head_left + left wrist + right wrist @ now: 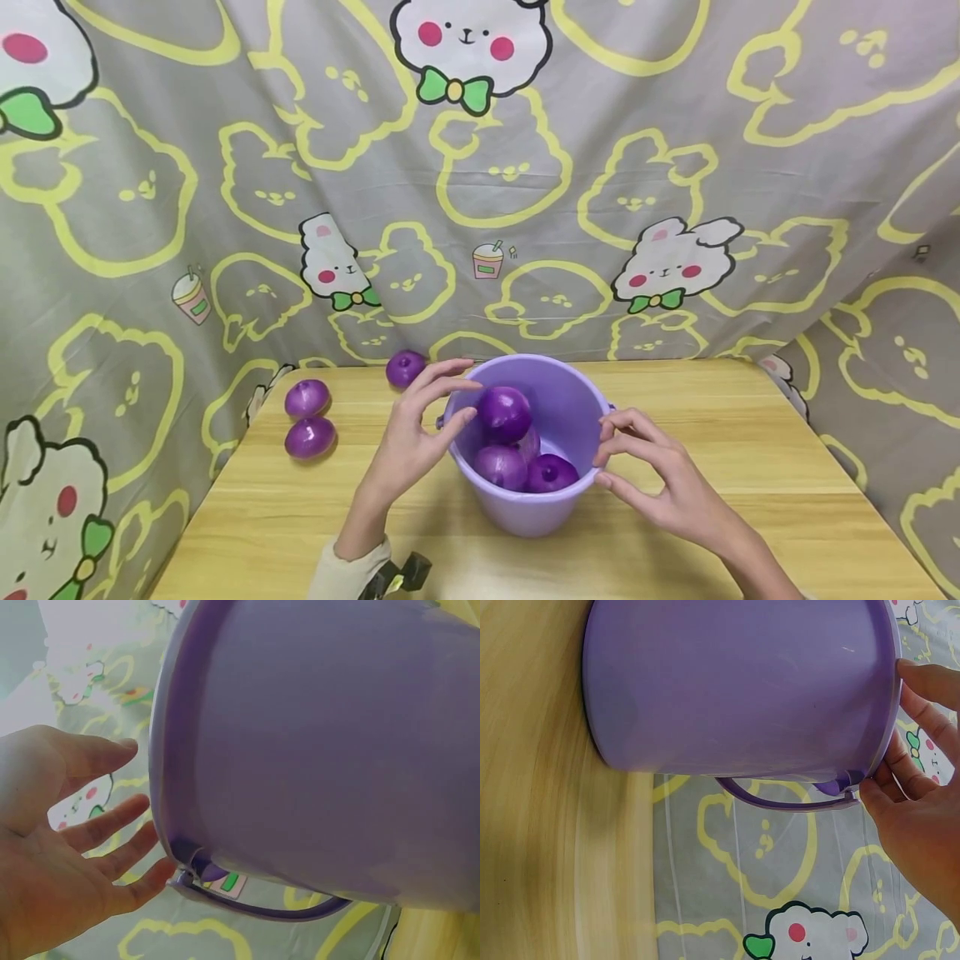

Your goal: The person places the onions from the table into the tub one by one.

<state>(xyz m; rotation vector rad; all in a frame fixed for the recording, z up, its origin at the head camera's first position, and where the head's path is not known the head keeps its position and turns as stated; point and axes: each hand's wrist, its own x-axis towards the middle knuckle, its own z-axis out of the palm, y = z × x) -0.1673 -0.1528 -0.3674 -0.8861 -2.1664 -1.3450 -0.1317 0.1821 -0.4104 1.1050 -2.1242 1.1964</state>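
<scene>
A purple bucket (525, 512) stands upright on the table, with several shiny purple onions (504, 414) inside, one lying on top of the others. At its left side my left hand (420, 425) has spread, relaxed fingers; in the left wrist view the fingertips are right at the rim (159, 742) and nothing is held. My right hand (667, 483) holds the opposite rim lightly between thumb and curled fingers, close to the handle joint. The bucket's handle (780, 804) hangs down on the far side, seen in both wrist views.
On the wooden table (247, 517), two purple onions, one (307, 399) behind the other (311, 438), lie to the left. A third onion (406, 369) sits at the back edge beside the bucket. A grey patterned curtain (525, 192) hangs behind the table.
</scene>
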